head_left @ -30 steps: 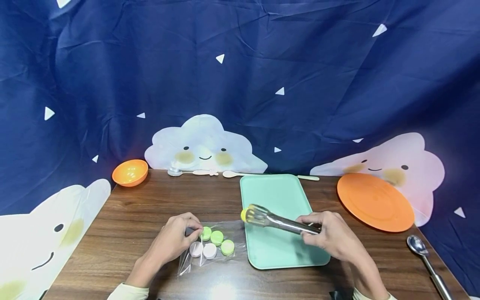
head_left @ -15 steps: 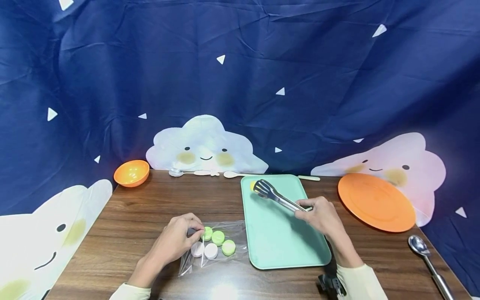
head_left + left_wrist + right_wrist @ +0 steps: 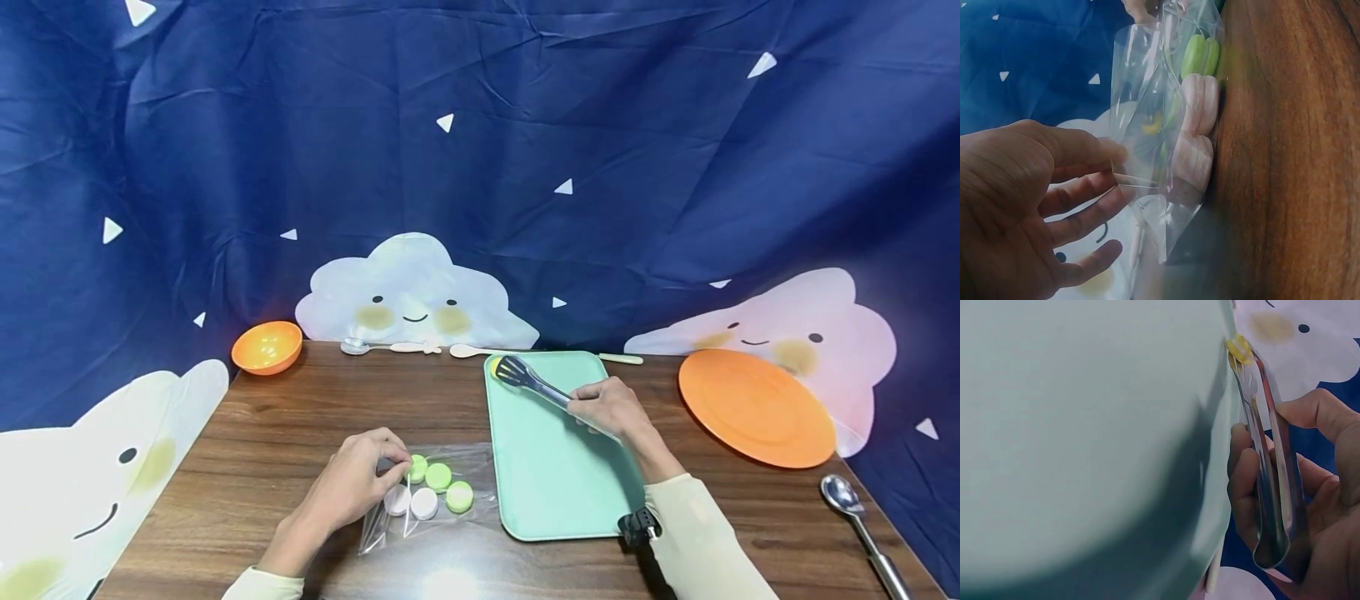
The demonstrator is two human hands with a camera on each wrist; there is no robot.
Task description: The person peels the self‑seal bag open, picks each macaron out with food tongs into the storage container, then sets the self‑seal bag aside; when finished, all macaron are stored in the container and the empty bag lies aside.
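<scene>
Tongs over the tray, bag held open

The right hand [image 3: 603, 406] squeezes tongs [image 3: 529, 380] on a yellow piece [image 3: 495, 364] at the tray's [image 3: 555, 467] upper-left corner; the left hand [image 3: 352, 483] pinches the bag [image 3: 431, 496] – lower centre, on the tabletop. A slackened squeeze could drop the piece off the rim – my judgement.

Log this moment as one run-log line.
left hand: pinches clear bag | right hand: grips metal tongs | tongs: clamp yellow piece at teal tray far corner
</scene>
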